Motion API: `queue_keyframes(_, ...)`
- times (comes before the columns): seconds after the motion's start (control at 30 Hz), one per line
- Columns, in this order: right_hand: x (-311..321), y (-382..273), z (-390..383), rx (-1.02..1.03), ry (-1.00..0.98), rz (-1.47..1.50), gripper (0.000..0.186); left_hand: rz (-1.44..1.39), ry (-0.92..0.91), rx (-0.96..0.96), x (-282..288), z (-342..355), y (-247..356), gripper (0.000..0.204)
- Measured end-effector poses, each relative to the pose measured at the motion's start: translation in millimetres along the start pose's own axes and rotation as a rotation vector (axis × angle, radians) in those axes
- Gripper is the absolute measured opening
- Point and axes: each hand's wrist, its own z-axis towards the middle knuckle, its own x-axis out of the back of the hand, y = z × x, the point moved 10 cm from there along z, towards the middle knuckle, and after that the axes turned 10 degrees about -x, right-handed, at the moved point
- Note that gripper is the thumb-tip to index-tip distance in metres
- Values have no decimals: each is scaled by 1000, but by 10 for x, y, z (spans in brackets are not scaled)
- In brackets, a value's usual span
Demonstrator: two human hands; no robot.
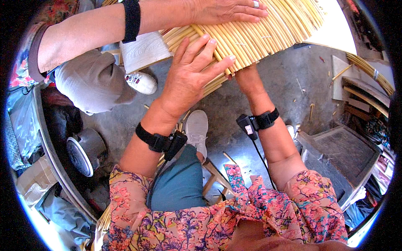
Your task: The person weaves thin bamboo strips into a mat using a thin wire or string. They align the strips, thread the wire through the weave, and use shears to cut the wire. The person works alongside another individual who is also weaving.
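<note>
Several straw-yellow reed stalks point(251, 39) lie side by side as a mat at the top of the head view. My left hand point(190, 69) rests on the near left edge of the mat, its fingers spread over the end stalks. From below, my right hand point(248, 77) reaches under the mat's near edge; its fingers are hidden there. Small pale pins or ties point(240, 44) show on the stalks. Another person's hand point(228, 11), with a ring, lies flat across the far side of the mat.
A white board point(335, 29) lies under the mat at the right. Bundled stalks point(370, 73) and a dark wooden box point(339, 157) stand farther right. On the left are a metal pot point(94, 146) and a person's grey-clad knee point(86, 79). Stalk scraps point(312, 111) lie on the concrete floor.
</note>
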Motion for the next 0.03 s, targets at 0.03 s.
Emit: queue_keyframes(0.03, 5, 4, -1, 0, 2, 0, 28, -12, -11, -8, -4, 6, 3, 50)
